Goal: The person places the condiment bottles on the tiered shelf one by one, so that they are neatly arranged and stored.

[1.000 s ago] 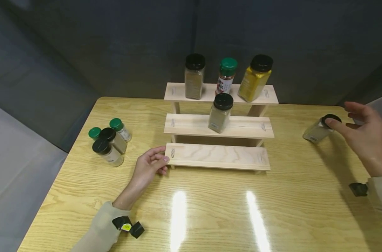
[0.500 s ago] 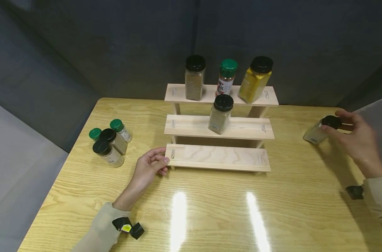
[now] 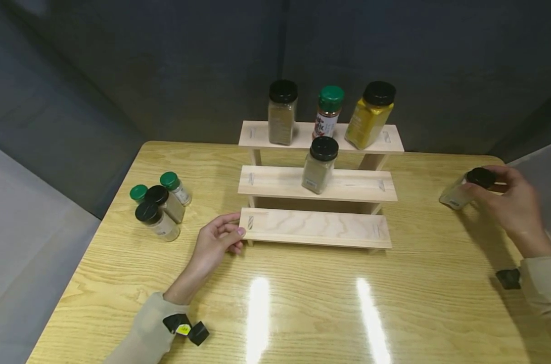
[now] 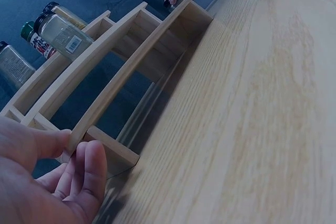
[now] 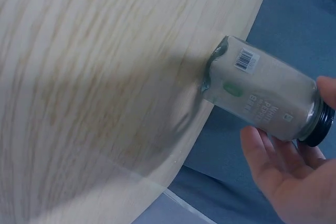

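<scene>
My left hand (image 3: 218, 237) pinches the left end of the lowest board of a three-step wooden spice rack (image 3: 316, 228), thumb on the front edge and fingers beneath. At the table's right side, my right hand (image 3: 514, 207) grips a clear jar of white pepper (image 3: 457, 194) around its black lid. In the right wrist view the label and barcode of the white pepper jar (image 5: 262, 90) show, with thumb and fingers on opposite sides near the lid. Its base is right at the tabletop.
On the rack's top step stand a black-lidded brown spice jar (image 3: 282, 119), a green-capped bottle (image 3: 327, 114) and a yellow spice jar (image 3: 370, 119). A pale spice jar (image 3: 320, 167) stands on the middle step. Several bottles (image 3: 164, 207) cluster at the table's left. Dark curtain (image 3: 202, 76) hangs behind.
The right hand has moved a little left and its fingers have come down around the white pepper jar's lid. The left hand keeps its place on the rack.
</scene>
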Motion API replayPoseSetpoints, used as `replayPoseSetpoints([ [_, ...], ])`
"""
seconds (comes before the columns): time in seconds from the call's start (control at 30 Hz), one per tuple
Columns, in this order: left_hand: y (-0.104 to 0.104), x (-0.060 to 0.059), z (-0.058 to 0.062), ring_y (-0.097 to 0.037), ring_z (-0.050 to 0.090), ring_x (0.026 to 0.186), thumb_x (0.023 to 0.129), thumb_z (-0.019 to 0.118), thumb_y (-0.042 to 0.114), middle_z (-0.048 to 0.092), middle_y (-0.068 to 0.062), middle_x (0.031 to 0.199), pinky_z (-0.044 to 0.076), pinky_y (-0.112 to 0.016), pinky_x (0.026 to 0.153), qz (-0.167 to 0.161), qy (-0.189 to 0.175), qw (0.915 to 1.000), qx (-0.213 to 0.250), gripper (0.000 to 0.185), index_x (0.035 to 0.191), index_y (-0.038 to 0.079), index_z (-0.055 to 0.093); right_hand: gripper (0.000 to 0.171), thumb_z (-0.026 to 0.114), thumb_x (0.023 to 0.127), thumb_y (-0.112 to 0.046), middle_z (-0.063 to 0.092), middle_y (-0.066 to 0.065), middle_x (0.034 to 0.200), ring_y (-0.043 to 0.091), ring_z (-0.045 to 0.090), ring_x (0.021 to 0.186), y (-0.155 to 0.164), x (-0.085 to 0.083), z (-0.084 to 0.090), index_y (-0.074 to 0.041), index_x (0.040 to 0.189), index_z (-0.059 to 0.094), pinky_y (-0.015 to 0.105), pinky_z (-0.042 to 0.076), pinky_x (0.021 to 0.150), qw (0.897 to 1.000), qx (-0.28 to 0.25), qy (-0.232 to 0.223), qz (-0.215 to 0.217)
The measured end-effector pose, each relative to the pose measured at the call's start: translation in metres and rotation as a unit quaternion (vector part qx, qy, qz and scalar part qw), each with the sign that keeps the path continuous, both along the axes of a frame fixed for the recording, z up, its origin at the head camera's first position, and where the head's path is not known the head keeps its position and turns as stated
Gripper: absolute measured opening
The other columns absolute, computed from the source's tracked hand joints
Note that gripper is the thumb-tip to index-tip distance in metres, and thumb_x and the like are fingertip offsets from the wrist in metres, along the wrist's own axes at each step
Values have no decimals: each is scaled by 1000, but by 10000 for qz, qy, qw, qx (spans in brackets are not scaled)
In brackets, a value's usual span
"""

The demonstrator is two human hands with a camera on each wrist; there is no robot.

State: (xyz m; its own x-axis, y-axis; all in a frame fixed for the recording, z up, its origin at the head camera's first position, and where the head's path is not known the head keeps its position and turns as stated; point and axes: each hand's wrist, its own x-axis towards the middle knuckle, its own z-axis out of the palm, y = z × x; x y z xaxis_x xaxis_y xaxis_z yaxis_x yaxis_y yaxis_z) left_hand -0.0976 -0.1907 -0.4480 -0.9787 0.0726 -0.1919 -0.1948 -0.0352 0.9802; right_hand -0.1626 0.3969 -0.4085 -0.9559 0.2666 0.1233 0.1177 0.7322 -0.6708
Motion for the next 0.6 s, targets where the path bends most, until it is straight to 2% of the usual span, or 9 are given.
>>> replayPoseSetpoints([
  [0.13, 1, -1, -1, -12, 67, 75, 106, 66, -8, 69, -10, 99, 62, -22, 66, 31, 3, 10000, 31, 43, 147, -11, 56, 70, 76, 104, -34, 49, -17, 120, -10, 43, 93, 0, -1, -1, 1, 158, 48, 3, 41, 65, 10000, -38, 21, -41],
  [0.33, 1, -1, -1, -12, 67, 75, 106, 66, -7, 68, -10, 99, 62, -22, 67, 15, -3, 10000, 29, 43, 148, -10, 56, 69, 75, 103, -34, 51, -15, 122, -13, 42, 90, 1, -1, -1, 4, 156, 50, 4, 41, 60, 9998, 172, 52, -102],
  [0.5, 1, -1, -1, -12, 67, 75, 106, 66, -8, 68, -10, 99, 62, -22, 67, 39, -21, 10000, 24, 43, 148, -10, 56, 70, 75, 104, -34, 53, -9, 125, -15, 40, 90, 2, -2, -1, 6, 156, 51, 4, 38, 62, 9992, 371, 89, -83],
  [0.6, 1, -1, -2, -12, 67, 75, 106, 66, -8, 68, -10, 99, 62, -22, 67, 45, -25, 10000, 16, 43, 148, -10, 56, 68, 76, 103, -32, 54, -11, 123, -17, 40, 89, 2, -1, -1, 6, 154, 52, 3, 37, 63, 9990, 398, 182, -74],
])
